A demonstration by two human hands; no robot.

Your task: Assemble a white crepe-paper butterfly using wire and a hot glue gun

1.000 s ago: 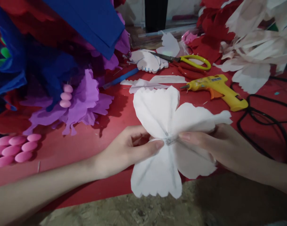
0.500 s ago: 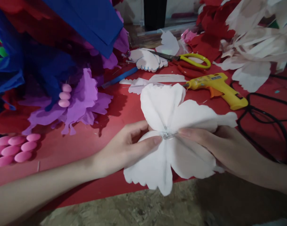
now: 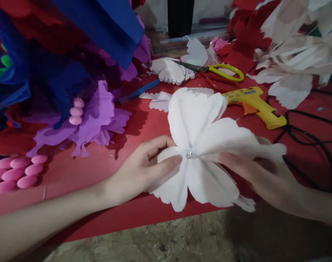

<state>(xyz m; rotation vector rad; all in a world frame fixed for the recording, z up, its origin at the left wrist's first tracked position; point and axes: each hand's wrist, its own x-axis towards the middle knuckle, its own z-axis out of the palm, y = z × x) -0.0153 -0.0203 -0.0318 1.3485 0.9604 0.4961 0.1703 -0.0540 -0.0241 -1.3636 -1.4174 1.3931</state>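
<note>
White, silver-centred flower (image 3: 202, 147) in the grip of left fingers (image 3: 167, 165) and right fingers (image 3: 234, 161)

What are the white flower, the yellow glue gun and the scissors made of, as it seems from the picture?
White flower: probably matte paper or thin fabric; its petals show soft creases and no gloss.
Glue gun: likely hard, smooth plastic, judging by the yellow, moulded-looking body.
Scissors: dark, thin, tapering blades, probably metal; rounded yellow handles look like smooth plastic.
</note>
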